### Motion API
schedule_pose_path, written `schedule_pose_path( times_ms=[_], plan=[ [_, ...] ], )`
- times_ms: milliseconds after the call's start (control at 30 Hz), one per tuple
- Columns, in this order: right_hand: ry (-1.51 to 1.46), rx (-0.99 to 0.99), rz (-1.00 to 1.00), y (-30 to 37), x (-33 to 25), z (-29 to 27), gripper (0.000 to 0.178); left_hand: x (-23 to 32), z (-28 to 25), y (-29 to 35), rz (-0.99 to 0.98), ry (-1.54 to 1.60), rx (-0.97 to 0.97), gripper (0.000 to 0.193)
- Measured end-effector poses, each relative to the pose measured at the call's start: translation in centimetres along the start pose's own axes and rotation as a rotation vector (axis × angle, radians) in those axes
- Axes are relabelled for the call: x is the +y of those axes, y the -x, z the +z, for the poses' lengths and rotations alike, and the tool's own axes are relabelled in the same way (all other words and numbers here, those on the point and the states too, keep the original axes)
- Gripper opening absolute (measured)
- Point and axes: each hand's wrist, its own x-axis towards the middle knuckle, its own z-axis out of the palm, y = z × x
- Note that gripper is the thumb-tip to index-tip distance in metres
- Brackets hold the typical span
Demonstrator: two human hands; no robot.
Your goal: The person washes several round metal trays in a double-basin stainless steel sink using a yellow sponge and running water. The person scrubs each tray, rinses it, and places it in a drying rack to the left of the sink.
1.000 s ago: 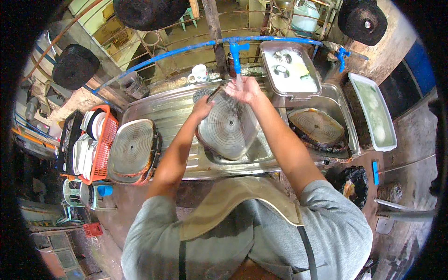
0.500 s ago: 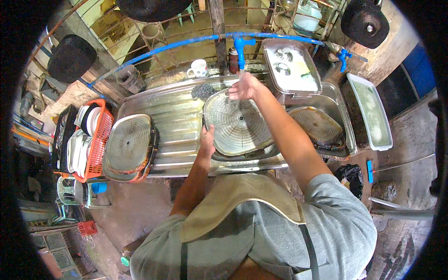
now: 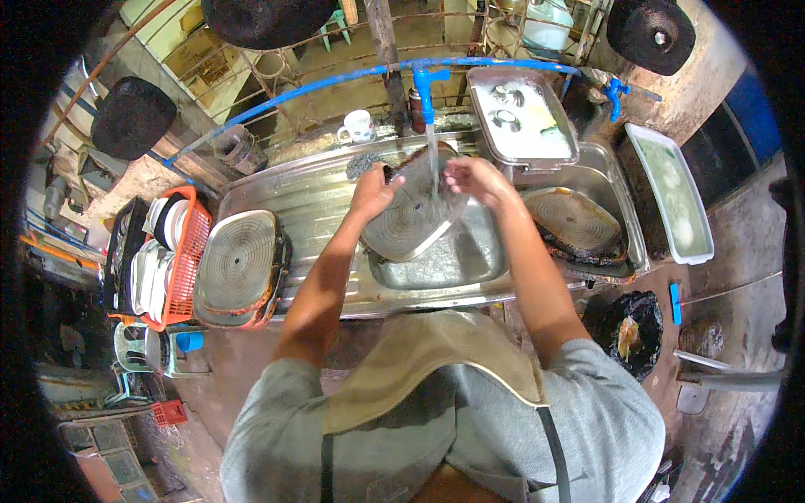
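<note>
Over the sink basin [image 3: 453,260], a rounded-square metal griddle plate [image 3: 402,230] with concentric rings is held tilted. My left hand [image 3: 375,194] is closed on its upper left edge. Water from the blue faucet [image 3: 429,84] runs down onto the plate. My right hand [image 3: 482,182] is beside the stream at the plate's right edge, fingers loosely bent and apart; whether they touch the plate is hard to see. Just beyond my left hand lies a grey scouring pad [image 3: 362,165].
Similar plates are stacked on the left drainboard [image 3: 237,260] and in the right basin [image 3: 574,218]. An orange basket [image 3: 180,281] holds dishes. A tub of suds [image 3: 524,121], a white mug [image 3: 357,126] and a long tray of cloudy water [image 3: 671,197] stand around.
The plate has been lifted and tilted, uncovering the basin. My left hand moved up to its upper edge. My right hand came away from the faucet, and water now runs.
</note>
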Motion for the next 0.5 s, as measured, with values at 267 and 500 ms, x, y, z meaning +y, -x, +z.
schedule_pose_path(
  times_ms=[267, 500],
  plan=[
    [0.583, 0.508, -0.083, 14.2, -4.1, -17.8, 0.044, 4.7, 2.6, -4.4, 0.21, -0.093, -0.266, 0.059],
    [1.26, 1.036, 0.622, 18.7, 4.0, -42.7, 0.066, 5.9, 4.0, -6.9, 0.301, -0.031, -0.25, 0.06]
  ],
)
